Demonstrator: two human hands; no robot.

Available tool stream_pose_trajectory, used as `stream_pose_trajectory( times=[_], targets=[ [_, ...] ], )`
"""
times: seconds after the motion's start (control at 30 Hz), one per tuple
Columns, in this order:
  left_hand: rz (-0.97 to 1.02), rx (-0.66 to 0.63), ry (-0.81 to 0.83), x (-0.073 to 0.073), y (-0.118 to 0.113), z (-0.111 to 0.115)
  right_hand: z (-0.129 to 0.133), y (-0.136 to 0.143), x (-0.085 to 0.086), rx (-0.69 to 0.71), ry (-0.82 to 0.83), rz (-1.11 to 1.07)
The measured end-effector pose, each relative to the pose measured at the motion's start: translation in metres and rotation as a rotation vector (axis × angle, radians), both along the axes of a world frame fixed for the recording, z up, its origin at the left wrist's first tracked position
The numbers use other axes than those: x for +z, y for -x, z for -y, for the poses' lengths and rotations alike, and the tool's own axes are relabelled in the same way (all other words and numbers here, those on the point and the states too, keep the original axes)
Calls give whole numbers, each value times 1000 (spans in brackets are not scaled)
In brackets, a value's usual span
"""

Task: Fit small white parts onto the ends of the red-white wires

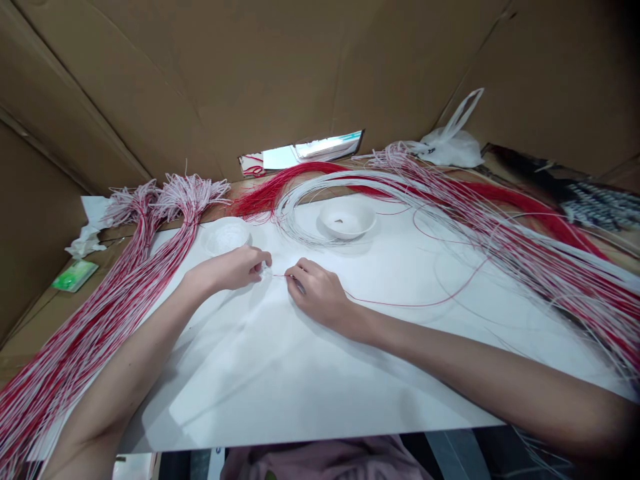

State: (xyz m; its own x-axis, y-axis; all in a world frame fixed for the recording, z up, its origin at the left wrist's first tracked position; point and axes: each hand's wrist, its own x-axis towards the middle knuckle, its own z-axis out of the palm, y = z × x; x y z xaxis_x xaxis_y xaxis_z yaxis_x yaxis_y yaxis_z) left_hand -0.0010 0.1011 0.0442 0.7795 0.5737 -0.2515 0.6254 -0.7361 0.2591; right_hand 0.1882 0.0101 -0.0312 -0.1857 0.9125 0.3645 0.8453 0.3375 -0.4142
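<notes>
Over the white board (280,387), my left hand (245,267) is closed in a pinch on a small whitish piece (267,271) at the cord's end, too small to name. Just to its right, my right hand (317,292) has its fingers closed on a thin red cord (410,305). The cord spans the short gap between both hands. From under the right hand it trails off in a loose curve to the right. A shallow white dish (227,235) with white contents stands behind my left hand. Another white bowl (347,220), holding a small dark bit, sits farther back.
Bundles of red and white cords (170,247) lie along the left, and more (500,227) cross the right. A coil of white cord (287,213) surrounds the bowl's left side. Cardboard walls (280,73) enclose the back. A plastic bag (453,147) and green packet (75,276) lie near the edges.
</notes>
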Motion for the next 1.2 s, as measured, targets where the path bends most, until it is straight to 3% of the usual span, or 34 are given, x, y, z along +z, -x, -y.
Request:
stream_pose_trajectory(
  times=[0.33, 0.47, 0.57, 0.67, 0.77, 0.87, 0.97, 1.2],
  targets=[
    [8, -3, -12, 1, -3, 3, 0, 0, 1, -1, -11, -1],
    [52, -28, -47, 10, -1, 3, 0, 0, 1, -2, 1, -6],
    [160, -23, -188, 24, 6, -3, 0, 0, 1, 2, -5, -8],
    [218, 103, -374, 33, 22, -17, 0, -1, 2, 10, -5, -28],
    [49, 210, -299, 28, 38, -34, 0, -1, 2, 33, 7, -74],
    [-39, 191, -201, 16, 47, -47, 0, -2, 2, 76, 14, -120],
    [-45, 169, -160, 10, 48, -52, -1, -2, 1, 128, 21, -143],
    [-21, 162, -118, 10, 49, -56, -1, -2, 1, 174, 15, -171]
  ],
)
